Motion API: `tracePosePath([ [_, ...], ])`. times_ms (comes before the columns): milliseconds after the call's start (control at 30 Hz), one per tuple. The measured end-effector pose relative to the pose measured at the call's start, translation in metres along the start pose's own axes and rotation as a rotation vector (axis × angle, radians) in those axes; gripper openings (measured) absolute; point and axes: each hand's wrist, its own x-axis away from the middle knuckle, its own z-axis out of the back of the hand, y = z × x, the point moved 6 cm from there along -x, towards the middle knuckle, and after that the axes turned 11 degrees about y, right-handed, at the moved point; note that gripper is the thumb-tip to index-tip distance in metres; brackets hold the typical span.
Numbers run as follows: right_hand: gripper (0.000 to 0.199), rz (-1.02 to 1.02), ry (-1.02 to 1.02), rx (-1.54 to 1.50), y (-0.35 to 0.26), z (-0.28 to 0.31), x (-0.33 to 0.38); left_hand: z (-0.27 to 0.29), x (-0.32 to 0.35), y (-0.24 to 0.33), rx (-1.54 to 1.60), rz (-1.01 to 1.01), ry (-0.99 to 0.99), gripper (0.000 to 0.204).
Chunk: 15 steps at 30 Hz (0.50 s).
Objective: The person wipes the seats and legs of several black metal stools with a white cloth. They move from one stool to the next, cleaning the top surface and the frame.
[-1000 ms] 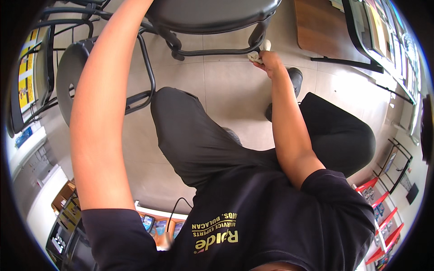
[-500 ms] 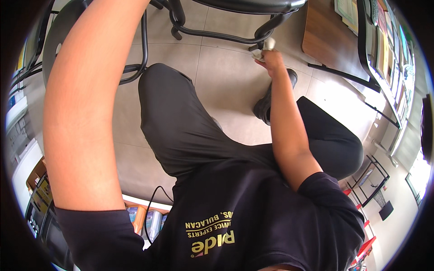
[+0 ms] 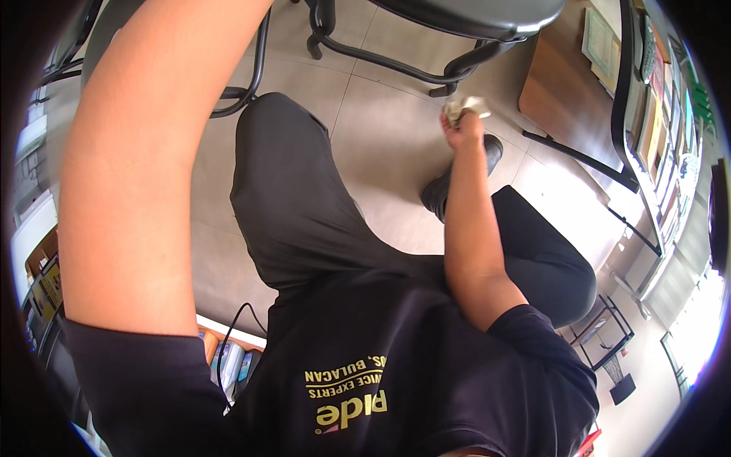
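Note:
My right hand (image 3: 464,135) is closed around a crumpled whitish cloth (image 3: 455,114), which pokes out above the fingers. Hand and cloth hang over the tiled floor, just short of the black tubular leg (image 3: 448,78) of a chair, and do not touch it. Above that frame shows the chair's black seat (image 3: 487,17). My left arm (image 3: 145,167) reaches up past the top edge, so its hand is out of the picture.
A wooden panel (image 3: 560,84) belonging to a desk stands at the right, with papers and a keyboard on the desk. Another black chair's tubing (image 3: 251,84) is beside my left arm. My bent knee (image 3: 278,122) and black shoe (image 3: 493,152) are over the floor.
My right hand has drawn back from the chair leg toward me with the cloth. The view has shifted slightly, bringing more of the chair seat in.

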Motion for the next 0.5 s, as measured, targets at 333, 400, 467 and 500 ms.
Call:
tracePosePath([
  [333, 0.034, -0.416, -0.277, -0.86, 0.063, -0.09, -0.001, 0.004, 0.006, -0.006, -0.003, 0.019, -0.024, 0.063],
  [400, 0.035, -0.432, -0.275, -0.986, 0.06, -0.095, 0.004, 0.006, 0.005, -0.004, 0.029, -0.009, -0.024, 0.063],
  [467, 0.035, -0.428, -0.321, -1.046, 0.06, -0.093, 0.017, 0.009, 0.005, -0.002, 0.029, -0.022, -0.027, 0.063],
  [500, 0.033, -0.42, -0.366, -0.993, 0.062, -0.094, 0.024, 0.011, 0.006, -0.004, 0.051, -0.034, -0.018, 0.062],
])
